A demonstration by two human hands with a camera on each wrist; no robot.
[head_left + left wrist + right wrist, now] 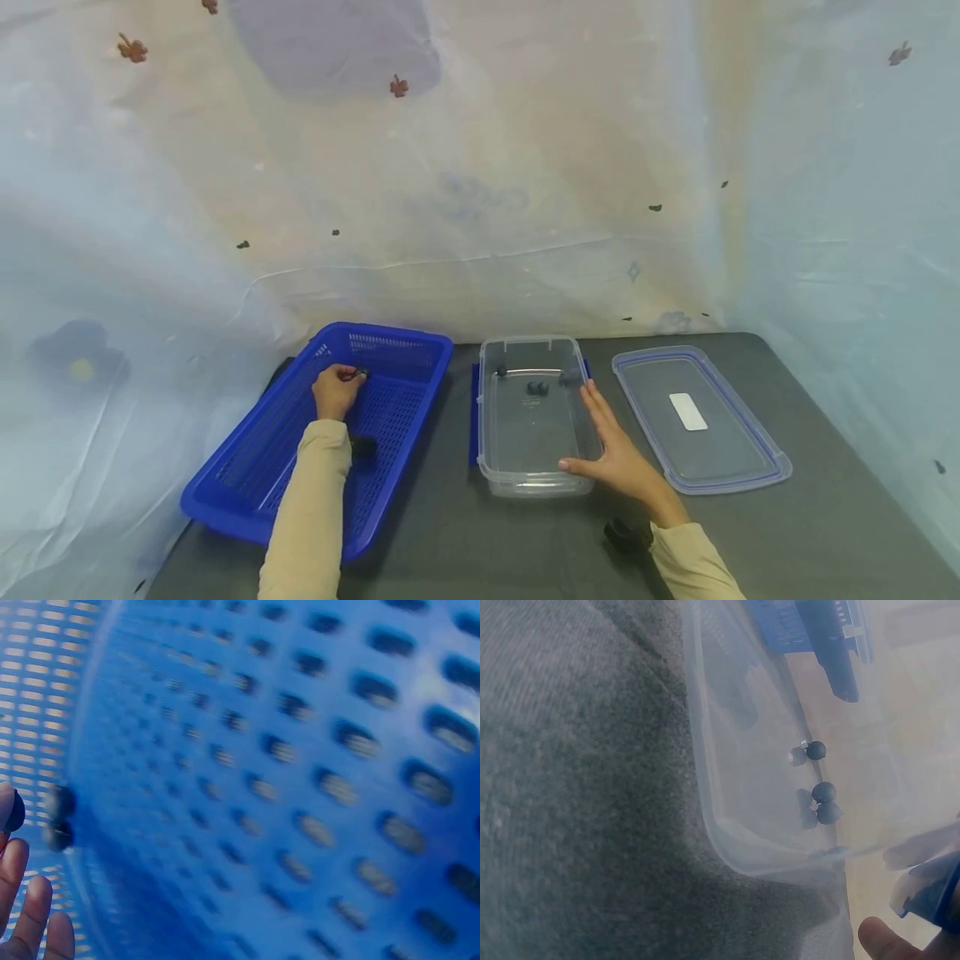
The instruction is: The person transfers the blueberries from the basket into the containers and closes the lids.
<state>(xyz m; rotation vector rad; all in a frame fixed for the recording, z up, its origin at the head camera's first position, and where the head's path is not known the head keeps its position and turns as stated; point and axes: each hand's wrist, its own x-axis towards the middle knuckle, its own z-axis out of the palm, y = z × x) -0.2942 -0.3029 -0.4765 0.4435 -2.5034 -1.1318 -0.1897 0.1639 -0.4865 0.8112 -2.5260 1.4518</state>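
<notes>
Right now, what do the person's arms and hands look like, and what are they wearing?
Both arms wear long beige sleeves ending at the wrist. The left hand and right hand are bare: no gloves, no rings to be seen. A dark strapped device sits below the right wrist.

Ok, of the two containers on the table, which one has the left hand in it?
The blue perforated basket on the left: the left hand is inside it, pinching a small dark piece. The clear tub only has the right hand against its side.

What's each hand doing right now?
Left hand: pinches a small dark ball over the blue basket.
Right hand: open, fingers straight against the clear box.
</notes>
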